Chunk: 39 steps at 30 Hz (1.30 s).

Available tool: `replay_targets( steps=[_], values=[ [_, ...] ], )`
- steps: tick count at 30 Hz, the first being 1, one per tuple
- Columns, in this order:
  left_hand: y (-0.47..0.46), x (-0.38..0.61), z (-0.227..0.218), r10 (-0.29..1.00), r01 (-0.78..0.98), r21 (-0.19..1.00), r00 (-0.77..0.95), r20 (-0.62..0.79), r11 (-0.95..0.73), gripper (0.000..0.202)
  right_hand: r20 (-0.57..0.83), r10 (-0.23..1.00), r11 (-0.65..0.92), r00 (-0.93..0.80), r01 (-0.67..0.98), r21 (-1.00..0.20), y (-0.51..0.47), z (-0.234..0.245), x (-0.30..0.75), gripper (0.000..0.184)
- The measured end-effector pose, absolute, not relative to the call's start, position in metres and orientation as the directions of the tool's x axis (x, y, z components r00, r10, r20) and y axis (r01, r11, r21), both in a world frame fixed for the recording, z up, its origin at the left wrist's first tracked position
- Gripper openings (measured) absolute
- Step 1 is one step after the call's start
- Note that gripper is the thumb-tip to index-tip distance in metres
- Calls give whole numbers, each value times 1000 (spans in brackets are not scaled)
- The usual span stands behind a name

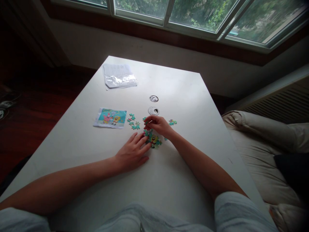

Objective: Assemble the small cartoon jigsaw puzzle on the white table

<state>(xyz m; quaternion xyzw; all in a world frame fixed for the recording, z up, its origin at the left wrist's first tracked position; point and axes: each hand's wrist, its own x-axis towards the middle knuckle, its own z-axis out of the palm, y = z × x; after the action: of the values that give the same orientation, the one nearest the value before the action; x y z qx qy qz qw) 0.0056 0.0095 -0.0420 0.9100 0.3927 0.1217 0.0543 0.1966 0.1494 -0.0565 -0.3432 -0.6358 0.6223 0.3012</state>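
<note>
A partly joined jigsaw puzzle (154,140), teal with a yellow cartoon figure, lies flat on the white table. My left hand (132,152) rests palm down at its left side, fingers spread, the fingertips touching the pieces. Just above the puzzle, my right hand (158,125) is closed in a pinch at a small teal puzzle piece, mostly hidden by the fingers. Loose puzzle pieces (133,121) lie to the left, beyond my left fingertips. More pieces (172,122) sit to the right of my right wrist. Left of them all is a printed picture (113,118) of cartoon figures.
Two round cable-hole fittings (153,111) are set in the table (79,141) beyond my right hand. Papers in a clear plastic sleeve (119,76) lie at the far left corner. A beige padded seat (253,148) stands along the right, and a window (198,16) is behind.
</note>
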Motion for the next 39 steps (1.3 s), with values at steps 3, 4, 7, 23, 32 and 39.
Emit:
replay_targets(
  steps=[3, 4, 7, 23, 32, 39],
  values=[
    [10, 6, -43, 727, 701, 194, 663, 178, -686, 47, -44, 826, -53, -562, -1, -999, 150, -56, 195, 28],
    [10, 6, -43, 727, 701, 194, 663, 178, -687, 47, -39, 828, -49, -559, -2, -999, 150, -56, 196, 27],
    [10, 6, -44, 726, 699, 194, 664, 180, -688, 48, 1, 841, 52, -541, 78, -996, 152, -56, 197, 23],
    [6, 9, -40, 725, 712, 142, 664, 183, -688, 44, 88, 697, 430, -712, 315, -846, 148, -47, 195, 15],
    [5, 10, -40, 737, 726, 137, 649, 191, -674, 44, 164, 615, 633, -771, 358, -687, 149, -43, 189, 11],
    [4, 10, -39, 738, 727, 135, 650, 182, -673, 43, 144, 581, 674, -801, 375, -636, 148, -41, 187, 14]
  ],
)
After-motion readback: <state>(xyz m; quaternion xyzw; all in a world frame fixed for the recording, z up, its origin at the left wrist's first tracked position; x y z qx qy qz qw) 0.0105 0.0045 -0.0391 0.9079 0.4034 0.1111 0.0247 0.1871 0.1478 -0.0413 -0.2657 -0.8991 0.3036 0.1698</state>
